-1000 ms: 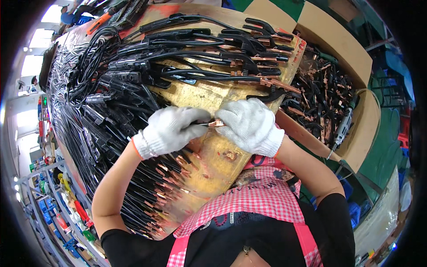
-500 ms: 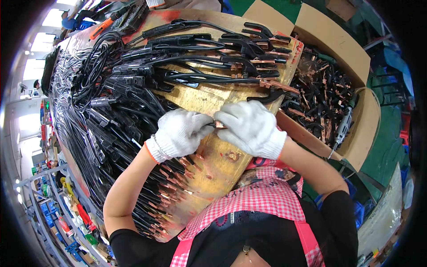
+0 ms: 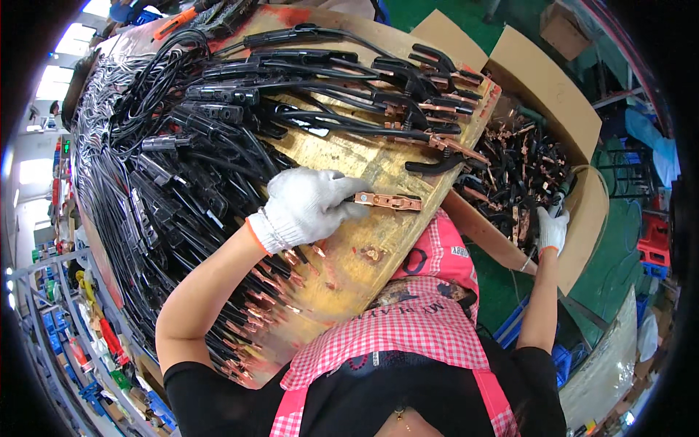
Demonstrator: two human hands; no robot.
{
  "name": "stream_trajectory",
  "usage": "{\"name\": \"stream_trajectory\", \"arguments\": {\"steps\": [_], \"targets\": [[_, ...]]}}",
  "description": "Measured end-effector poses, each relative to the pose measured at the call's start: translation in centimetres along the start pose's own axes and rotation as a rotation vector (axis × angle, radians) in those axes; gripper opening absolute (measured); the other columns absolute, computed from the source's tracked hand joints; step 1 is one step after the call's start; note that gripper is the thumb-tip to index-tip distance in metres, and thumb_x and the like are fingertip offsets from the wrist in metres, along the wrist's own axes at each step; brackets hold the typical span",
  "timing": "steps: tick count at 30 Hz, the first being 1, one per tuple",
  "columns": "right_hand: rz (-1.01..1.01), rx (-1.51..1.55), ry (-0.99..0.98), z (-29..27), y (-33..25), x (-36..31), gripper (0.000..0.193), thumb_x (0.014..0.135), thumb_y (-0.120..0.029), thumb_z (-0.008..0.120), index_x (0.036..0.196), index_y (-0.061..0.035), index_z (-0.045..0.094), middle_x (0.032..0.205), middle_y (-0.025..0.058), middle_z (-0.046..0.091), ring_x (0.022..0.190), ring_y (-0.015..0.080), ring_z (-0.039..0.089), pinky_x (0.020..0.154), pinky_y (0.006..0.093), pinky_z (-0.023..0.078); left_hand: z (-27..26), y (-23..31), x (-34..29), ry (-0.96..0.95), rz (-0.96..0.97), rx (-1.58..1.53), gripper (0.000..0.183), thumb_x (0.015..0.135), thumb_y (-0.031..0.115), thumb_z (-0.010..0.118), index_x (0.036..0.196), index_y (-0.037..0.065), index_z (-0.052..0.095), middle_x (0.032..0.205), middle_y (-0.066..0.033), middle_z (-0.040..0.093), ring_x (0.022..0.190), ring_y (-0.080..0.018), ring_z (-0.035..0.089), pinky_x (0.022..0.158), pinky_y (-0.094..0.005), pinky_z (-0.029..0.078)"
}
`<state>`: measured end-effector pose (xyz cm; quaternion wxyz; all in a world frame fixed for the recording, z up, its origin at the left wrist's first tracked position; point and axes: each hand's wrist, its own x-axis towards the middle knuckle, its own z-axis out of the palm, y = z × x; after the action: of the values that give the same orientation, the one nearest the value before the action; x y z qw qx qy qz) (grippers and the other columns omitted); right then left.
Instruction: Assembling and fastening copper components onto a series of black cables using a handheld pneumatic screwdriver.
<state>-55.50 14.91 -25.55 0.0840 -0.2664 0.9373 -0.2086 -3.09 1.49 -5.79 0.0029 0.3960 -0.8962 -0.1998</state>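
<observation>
My left hand (image 3: 309, 206), in a white knit glove, pinches one end of a copper clamp piece (image 3: 393, 202) above the yellowed tabletop (image 3: 349, 244). A round screw head shows on the piece near my fingertips. My right hand (image 3: 553, 230), gloved too, is over at the cardboard box, closed around a slim power screwdriver (image 3: 558, 198) that lies on the parts there. Its bit end points toward the box's near edge. Black cable-mounted clamps with copper jaws (image 3: 448, 142) lie in a row on the table beyond my left hand.
The open cardboard box (image 3: 542, 80) at the right holds loose copper and black parts (image 3: 520, 160). Heaped black cables and handles (image 3: 182, 153) cover the table's left side, with bare copper ends (image 3: 255, 313) nearer me. A red crate (image 3: 654, 237) stands far right.
My right hand has left the copper piece and moved right to the box, closing on the screwdriver. My left hand still holds the piece, now in plain sight.
</observation>
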Motion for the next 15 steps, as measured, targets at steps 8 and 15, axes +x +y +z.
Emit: {"name": "stream_trajectory", "arguments": {"steps": [8, 15], "targets": [[0.141, 1.675, -0.487, -6.9, -16.6, -5.7, 0.019, 0.097, -0.021, 0.060, 0.104, -0.0038, 0.059, 0.079, 0.0125, 0.066, 0.062, 0.0224, 0.064, 0.057, 0.0318, 0.055, -0.4, 0.8, 1.4, 0.077, -0.063, -0.084, 0.031, 0.088, 0.035, 0.072, 0.112, 0.017, 0.074, 0.087, -0.0108, 0.071, 0.073, -0.0324, 0.070, 0.062, -0.0422, 0.054], [-0.106, 1.894, -0.707, -7.4, -30.4, -17.5, 0.034, 0.092, -0.024, 0.061, 0.116, 0.0008, 0.060, 0.079, 0.0132, 0.065, 0.063, 0.0288, 0.064, 0.059, 0.0420, 0.056, 1.1, 0.6, 1.4, 0.180, -0.036, 0.021, 0.024, 0.086, 0.034, 0.072, 0.102, 0.016, 0.075, 0.077, -0.0097, 0.069, 0.066, -0.0329, 0.068, 0.055, -0.0420, 0.052]]}}
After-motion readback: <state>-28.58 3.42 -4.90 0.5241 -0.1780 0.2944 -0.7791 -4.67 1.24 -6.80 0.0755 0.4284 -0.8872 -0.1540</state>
